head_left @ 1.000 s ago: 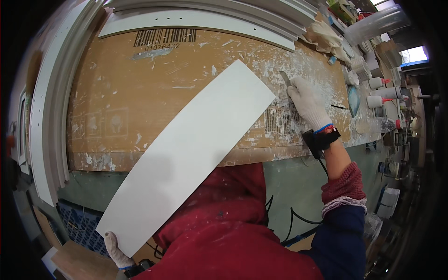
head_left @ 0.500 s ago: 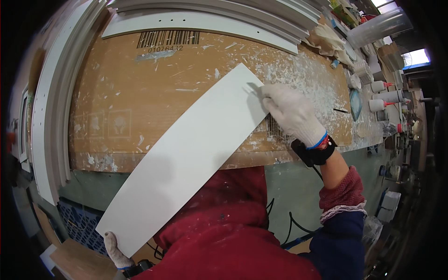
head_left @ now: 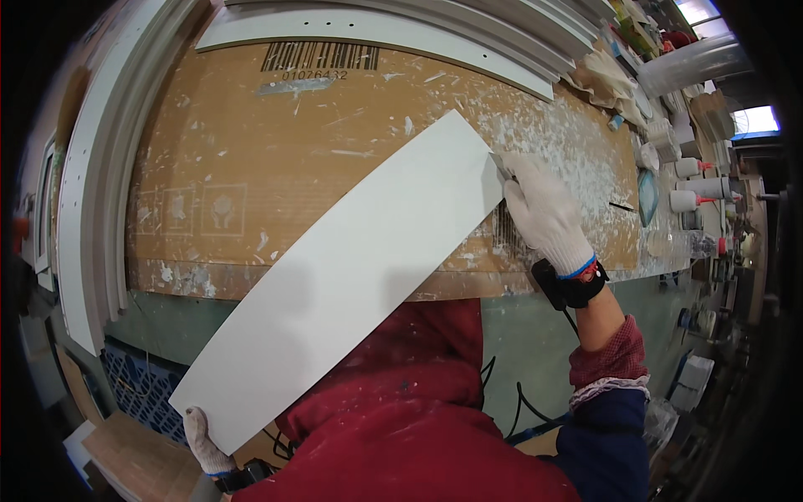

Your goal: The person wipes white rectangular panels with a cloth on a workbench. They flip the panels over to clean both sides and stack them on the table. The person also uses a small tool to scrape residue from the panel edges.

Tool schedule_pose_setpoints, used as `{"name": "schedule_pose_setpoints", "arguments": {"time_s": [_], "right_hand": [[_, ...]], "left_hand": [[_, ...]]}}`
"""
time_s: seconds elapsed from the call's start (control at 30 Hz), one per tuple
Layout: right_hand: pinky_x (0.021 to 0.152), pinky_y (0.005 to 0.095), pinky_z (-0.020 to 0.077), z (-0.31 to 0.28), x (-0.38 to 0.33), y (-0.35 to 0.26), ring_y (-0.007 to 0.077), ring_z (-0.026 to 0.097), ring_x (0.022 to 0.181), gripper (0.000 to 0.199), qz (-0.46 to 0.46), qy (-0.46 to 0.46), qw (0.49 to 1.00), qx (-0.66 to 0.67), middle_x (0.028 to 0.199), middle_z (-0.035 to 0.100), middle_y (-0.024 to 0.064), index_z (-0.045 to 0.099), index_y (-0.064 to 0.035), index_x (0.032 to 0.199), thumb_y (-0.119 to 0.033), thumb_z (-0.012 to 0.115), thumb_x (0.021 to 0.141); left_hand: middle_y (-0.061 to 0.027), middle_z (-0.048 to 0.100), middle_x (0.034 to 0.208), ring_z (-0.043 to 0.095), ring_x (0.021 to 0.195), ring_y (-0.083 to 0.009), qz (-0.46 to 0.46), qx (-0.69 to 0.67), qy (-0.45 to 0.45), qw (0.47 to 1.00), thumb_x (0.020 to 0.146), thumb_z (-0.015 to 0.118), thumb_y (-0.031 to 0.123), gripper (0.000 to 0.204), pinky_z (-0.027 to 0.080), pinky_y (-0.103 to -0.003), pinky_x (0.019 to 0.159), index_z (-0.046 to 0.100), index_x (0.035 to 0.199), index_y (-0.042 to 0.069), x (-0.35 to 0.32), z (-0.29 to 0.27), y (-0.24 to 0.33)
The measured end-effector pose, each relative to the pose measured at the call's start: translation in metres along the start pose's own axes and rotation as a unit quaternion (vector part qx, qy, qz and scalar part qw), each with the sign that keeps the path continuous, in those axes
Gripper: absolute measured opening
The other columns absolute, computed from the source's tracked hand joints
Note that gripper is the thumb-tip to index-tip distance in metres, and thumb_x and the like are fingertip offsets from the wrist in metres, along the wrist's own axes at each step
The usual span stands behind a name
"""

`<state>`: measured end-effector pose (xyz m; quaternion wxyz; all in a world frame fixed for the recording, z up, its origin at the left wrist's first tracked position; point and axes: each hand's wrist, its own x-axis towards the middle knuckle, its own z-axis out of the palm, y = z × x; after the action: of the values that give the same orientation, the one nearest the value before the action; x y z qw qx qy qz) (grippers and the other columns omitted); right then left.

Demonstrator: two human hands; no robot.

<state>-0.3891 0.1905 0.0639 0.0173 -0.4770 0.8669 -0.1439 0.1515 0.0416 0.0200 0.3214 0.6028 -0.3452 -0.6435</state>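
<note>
- Far left, I see long white curved mouldings (head_left: 92, 243) bent round the bench edge, and under them a blue crate (head_left: 138, 386) on the floor
- My left hand (head_left: 203, 439), in a white knit glove, grips the near lower corner of the white panel (head_left: 335, 276); fingers are closed on it, and that corner sits where it did half a second ago
- The panel is long and plain white, lying slantwise from my lower left up to the right, its far end resting on the cardboard sheet (head_left: 276, 167), its near half hanging off the bench over my red hooded top (head_left: 401, 418)
- The cardboard is brown, paint-spattered, with a black barcode label (head_left: 319, 57) at its far edge, a pale strip of tape just below that, and three faint square handling symbols (head_left: 188, 209) printed at its left
- Another white curved strip (head_left: 376, 29) lies beyond the barcode
- My right hand (head_left: 544, 213), gloved white with a blue cuff band, is closed on a small scraper blade (head_left: 500, 163) touching the panel's far right corner; since a second ago it has moved left and up along that end edge
- Far right, white tubes and bottles with red tips (head_left: 694, 188) crowd the bench end, too small to sort
</note>
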Motion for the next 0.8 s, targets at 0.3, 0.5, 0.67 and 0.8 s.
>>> {"name": "schedule_pose_setpoints", "arguments": {"time_s": [0.3, 0.5, 0.67, 0.8], "right_hand": [[0.073, 0.0413, 0.0483, 0.009, 0.007, 0.005, 0.0354, 0.06, 0.086, 0.018, -0.022, -0.01, 0.998, -0.05, 0.091, 0.061, 0.017, 0.059, -0.0052, 0.105, -0.012, 0.056, 0.088], [0.072, 0.0411, 0.0485, 0.003, 0.009, 0.01, 0.0346, 0.06, 0.084, 0.018, -0.068, -0.066, 0.994, -0.044, 0.09, 0.061, 0.0168, 0.059, -0.0057, 0.104, -0.008, 0.056, 0.086], [0.067, 0.0413, 0.0486, 0.006, 0.008, 0.012, 0.0346, 0.06, 0.081, 0.013, -0.086, 0.016, 0.996, 0.036, 0.085, 0.059, 0.0157, 0.058, -0.0064, 0.095, -0.015, 0.051, 0.09], [0.067, 0.0418, 0.049, 0.009, 0.004, 0.006, 0.0343, 0.061, 0.081, 0.013, -0.059, 0.033, 0.997, -0.021, 0.088, 0.06, 0.0156, 0.058, -0.0062, 0.097, -0.013, 0.05, 0.09]], "left_hand": [[-0.0082, 0.06, 0.104, 0.062, 0.091, -0.0183, 0.002, 0.009, 0.015, 1.0, 0.09, 0.063, 0.03, 0.043, 0.054, -0.031, 0.077, 0.05, 0.118, -0.001, 0.004, -0.011, -0.003], [-0.0079, 0.059, 0.103, 0.061, 0.09, -0.0171, -0.006, -0.013, 0.01, 1.0, 0.09, 0.062, 0.029, 0.04, 0.054, -0.03, 0.077, 0.05, 0.115, 0.0, 0.004, -0.001, 0.001], [-0.0071, 0.059, 0.103, 0.061, 0.089, -0.0165, -0.012, -0.012, -0.008, 1.0, 0.09, 0.062, 0.027, 0.037, 0.055, -0.03, 0.075, 0.05, 0.115, 0.001, 0.002, -0.002, 0.004], [-0.0061, 0.059, 0.1, 0.061, 0.088, -0.0163, -0.003, -0.019, 0.016, 1.0, 0.091, 0.062, 0.024, 0.032, 0.055, -0.03, 0.074, 0.05, 0.112, 0.002, 0.005, -0.012, 0.0]]}}
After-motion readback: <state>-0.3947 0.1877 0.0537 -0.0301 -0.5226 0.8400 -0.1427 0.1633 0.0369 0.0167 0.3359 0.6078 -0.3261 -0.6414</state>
